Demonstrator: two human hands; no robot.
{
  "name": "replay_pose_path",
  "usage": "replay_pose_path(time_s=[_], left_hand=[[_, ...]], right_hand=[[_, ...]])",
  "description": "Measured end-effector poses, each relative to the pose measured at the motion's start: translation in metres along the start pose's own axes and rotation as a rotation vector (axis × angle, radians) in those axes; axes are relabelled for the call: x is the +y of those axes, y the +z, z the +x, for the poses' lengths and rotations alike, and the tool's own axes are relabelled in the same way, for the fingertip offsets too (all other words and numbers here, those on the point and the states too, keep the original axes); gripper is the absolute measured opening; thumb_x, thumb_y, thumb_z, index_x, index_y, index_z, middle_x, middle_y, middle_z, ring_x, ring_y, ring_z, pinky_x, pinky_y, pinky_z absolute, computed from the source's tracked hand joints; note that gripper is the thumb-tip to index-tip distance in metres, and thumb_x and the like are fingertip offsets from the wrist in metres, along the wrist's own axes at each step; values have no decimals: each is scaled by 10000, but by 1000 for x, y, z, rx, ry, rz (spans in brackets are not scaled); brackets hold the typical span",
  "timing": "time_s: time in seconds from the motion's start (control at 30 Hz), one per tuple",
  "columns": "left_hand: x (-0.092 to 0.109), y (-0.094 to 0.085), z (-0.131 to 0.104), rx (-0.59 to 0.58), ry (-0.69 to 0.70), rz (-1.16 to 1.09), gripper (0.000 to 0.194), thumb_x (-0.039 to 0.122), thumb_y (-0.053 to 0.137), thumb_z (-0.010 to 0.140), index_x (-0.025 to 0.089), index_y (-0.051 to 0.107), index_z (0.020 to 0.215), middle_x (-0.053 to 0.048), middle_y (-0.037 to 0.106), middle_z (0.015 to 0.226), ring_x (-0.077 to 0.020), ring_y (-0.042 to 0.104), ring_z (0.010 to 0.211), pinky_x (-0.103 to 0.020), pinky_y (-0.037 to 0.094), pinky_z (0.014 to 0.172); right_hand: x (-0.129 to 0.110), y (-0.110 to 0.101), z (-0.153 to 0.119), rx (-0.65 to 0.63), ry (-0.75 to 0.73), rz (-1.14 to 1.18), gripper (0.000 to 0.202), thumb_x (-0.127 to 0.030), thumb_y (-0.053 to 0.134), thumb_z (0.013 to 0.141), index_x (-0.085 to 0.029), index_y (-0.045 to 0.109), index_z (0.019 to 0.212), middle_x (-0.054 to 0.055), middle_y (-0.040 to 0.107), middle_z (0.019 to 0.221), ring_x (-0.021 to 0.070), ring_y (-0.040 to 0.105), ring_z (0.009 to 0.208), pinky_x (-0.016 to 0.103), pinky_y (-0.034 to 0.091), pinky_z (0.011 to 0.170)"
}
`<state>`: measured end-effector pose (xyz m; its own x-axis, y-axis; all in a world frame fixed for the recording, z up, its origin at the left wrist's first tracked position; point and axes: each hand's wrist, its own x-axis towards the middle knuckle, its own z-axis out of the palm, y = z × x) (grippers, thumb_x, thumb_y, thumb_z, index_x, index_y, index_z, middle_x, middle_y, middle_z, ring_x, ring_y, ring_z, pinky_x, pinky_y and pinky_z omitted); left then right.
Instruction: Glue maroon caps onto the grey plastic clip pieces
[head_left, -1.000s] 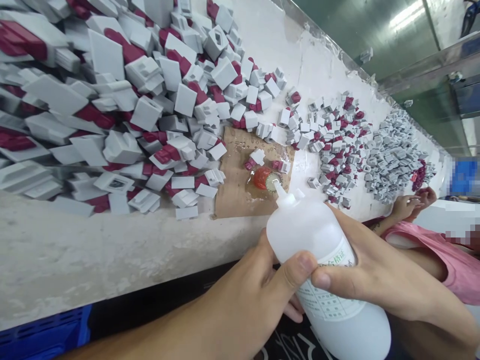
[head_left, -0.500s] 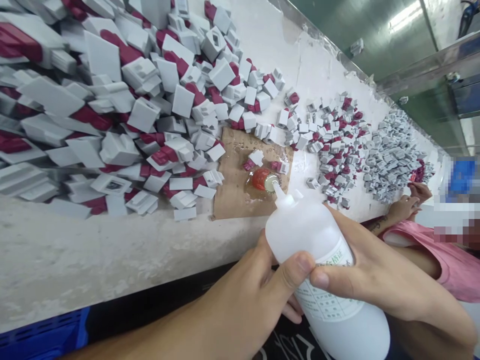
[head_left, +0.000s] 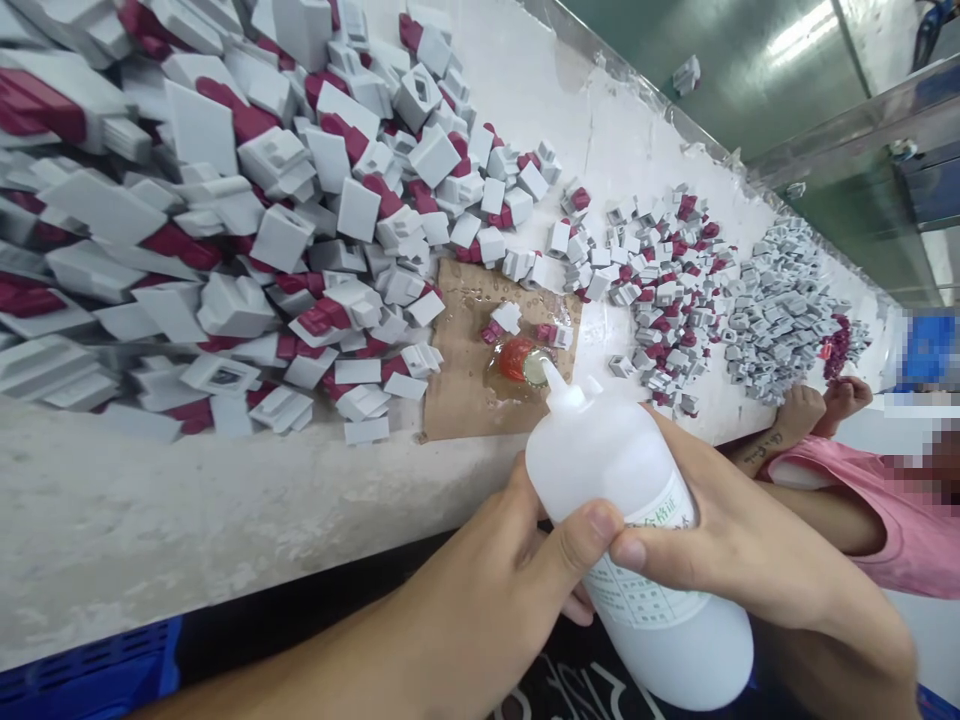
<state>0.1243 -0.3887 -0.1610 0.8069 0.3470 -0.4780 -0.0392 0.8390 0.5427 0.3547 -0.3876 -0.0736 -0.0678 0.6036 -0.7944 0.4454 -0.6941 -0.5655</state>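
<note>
Pale worktop (head_left: 300, 520) runs off to the upper right beneath heaps of grey and maroon plastic parts (head_left: 201, 135). Above its near edge, a white squeeze bottle (head_left: 600, 450) lies tilted, long axis diagonal, base at lower right, nozzle (head_left: 553, 383) aimed up-left at the pale end of a small red container (head_left: 514, 358); whether they touch, I cannot tell. Left hand (head_left: 547, 560) and right hand (head_left: 697, 530) curl around the bottle, thumbs nearly meeting. Wet brown cardboard (head_left: 457, 400) underlies the container. Beyond, a co-worker wears pink (head_left: 855, 510).
</note>
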Motion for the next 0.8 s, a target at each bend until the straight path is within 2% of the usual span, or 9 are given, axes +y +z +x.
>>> replay_pose_path(time_s=[0.13,0.3,0.4,0.53,0.6,0.67,0.73,0.8], left_hand=[[0,0,2,-11,27,29,735,793,586,1160,268,606,1674,-123,820,1432,-240,833,951,-383,729,923],[-6,-1,1,37,41,101,702,783,624,1142,300,625,1652,-84,859,1318,-285,854,982,-425,714,933],[-9,-1,1,36,104,140,638,737,666,1134,308,637,1605,-68,877,1246,-301,861,1008,-420,714,913],[-6,2,2,105,180,218,618,718,726,1103,311,625,1557,-81,872,1323,-308,871,1096,-386,728,891],[-2,3,4,159,245,306,626,723,753,1082,298,638,1527,-94,871,1310,-306,875,1054,-369,724,835],[5,4,6,172,337,388,578,690,778,1075,289,671,1478,-93,872,1249,-287,867,951,-337,698,727],[13,6,7,163,467,457,529,616,819,1063,306,698,1474,-68,869,1164,-251,835,827,-307,659,640],[23,12,5,162,608,497,525,512,843,1057,351,699,1536,-36,858,1086,-230,812,777,-301,670,660]], right_hand=[[9,2,1,18,-22,3,780,-630,1055,847,-260,704,1438,98,813,1335,310,805,1085,342,660,802],[18,3,3,19,-100,21,739,-623,1019,895,-268,698,1458,84,830,1301,271,790,1021,336,656,795],[24,4,3,66,-175,-5,758,-619,1054,849,-270,719,1433,65,840,1245,270,794,1019,334,659,816],[33,9,3,168,-312,-7,853,-591,1102,782,-301,716,1484,54,842,1253,287,817,1041,334,675,828],[39,13,2,218,-385,18,922,-597,1108,782,-327,683,1554,75,841,1367,294,837,1042,341,693,820],[48,16,0,292,-465,40,958,-668,1072,818,-353,640,1613,103,831,1460,315,862,1058,372,723,837],[60,14,-3,395,-582,32,964,-788,980,871,-358,609,1649,127,848,1437,355,884,1090,441,752,917],[73,5,-5,522,-727,-45,959,-860,911,882,-338,630,1637,150,875,1345,409,890,1144,522,751,1024]])
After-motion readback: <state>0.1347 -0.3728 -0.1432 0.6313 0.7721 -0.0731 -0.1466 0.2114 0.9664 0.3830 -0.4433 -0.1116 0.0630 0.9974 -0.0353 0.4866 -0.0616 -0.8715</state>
